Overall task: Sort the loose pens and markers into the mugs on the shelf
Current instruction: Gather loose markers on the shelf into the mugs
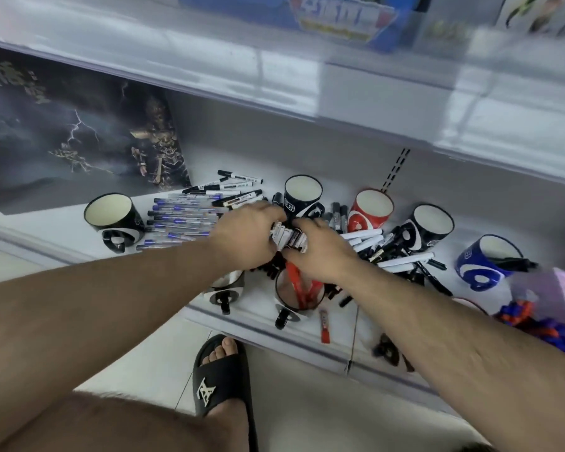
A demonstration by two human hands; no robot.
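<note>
Mugs, e.g. red mug [369,210], are showing glossy glazed ceramic. Blue pens [180,220] are looking clear plastic. Shelf [163,256] is reading smooth white; black slipper [221,380] is appearing matt rubbery.

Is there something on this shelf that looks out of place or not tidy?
Yes. One red marker lies alone at the shelf's front edge, apart from the piles. The blue mug on the right has a black marker resting across its rim rather than standing inside.
</note>
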